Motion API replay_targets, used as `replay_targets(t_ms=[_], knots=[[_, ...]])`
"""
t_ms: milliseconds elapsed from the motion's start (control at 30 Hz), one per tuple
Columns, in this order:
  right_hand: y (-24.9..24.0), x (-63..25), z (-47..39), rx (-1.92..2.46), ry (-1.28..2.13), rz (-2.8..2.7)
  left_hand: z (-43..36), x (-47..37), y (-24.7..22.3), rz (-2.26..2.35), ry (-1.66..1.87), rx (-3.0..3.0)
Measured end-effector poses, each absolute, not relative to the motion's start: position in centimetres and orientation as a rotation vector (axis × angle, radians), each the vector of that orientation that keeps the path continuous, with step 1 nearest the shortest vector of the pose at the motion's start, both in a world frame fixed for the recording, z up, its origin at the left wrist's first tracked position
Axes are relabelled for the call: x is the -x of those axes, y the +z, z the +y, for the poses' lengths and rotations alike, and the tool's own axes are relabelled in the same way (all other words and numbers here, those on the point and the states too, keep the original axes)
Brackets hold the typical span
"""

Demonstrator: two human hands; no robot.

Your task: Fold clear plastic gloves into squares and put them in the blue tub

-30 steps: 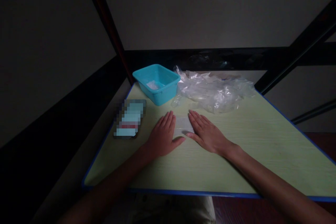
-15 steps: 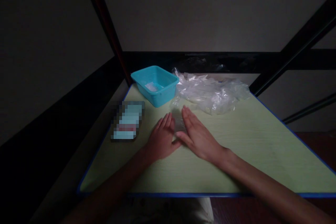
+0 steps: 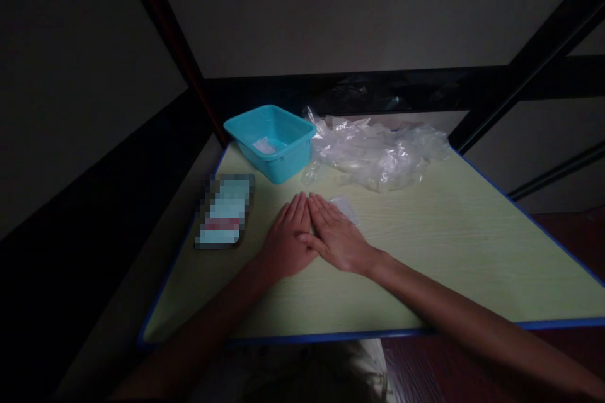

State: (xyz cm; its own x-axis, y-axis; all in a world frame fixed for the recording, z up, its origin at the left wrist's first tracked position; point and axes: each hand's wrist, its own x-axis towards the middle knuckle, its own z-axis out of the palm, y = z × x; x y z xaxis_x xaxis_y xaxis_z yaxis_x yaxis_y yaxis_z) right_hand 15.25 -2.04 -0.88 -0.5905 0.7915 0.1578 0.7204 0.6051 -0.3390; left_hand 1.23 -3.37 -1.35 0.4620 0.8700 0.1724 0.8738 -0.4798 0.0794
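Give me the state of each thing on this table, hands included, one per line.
Left hand: back up, fingers straight, beside the right
Right hand: back up, fingers straight, thumb across the left hand
Small clear film: lying flat, partly hidden by the right hand
Blue basin: upright, uncovered
Whitish piece: inside the basin
Clear plastic heap: crumpled
Phone-like device: lying down, pixelated
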Motion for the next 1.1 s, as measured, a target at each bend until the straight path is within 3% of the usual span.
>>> replay_targets(t_ms=[400, 1100], knots=[[-1.5, -17.7, -1.6, 1.343, -0.001, -2.586, -3.3, -1.5, -0.9, -1.597, -0.214, 2.629], [-1.5, -20.9, -1.0, 1.458, -0.086, -2.542, -3.3, -1.4, -0.7, -1.603, -0.166, 2.632]])
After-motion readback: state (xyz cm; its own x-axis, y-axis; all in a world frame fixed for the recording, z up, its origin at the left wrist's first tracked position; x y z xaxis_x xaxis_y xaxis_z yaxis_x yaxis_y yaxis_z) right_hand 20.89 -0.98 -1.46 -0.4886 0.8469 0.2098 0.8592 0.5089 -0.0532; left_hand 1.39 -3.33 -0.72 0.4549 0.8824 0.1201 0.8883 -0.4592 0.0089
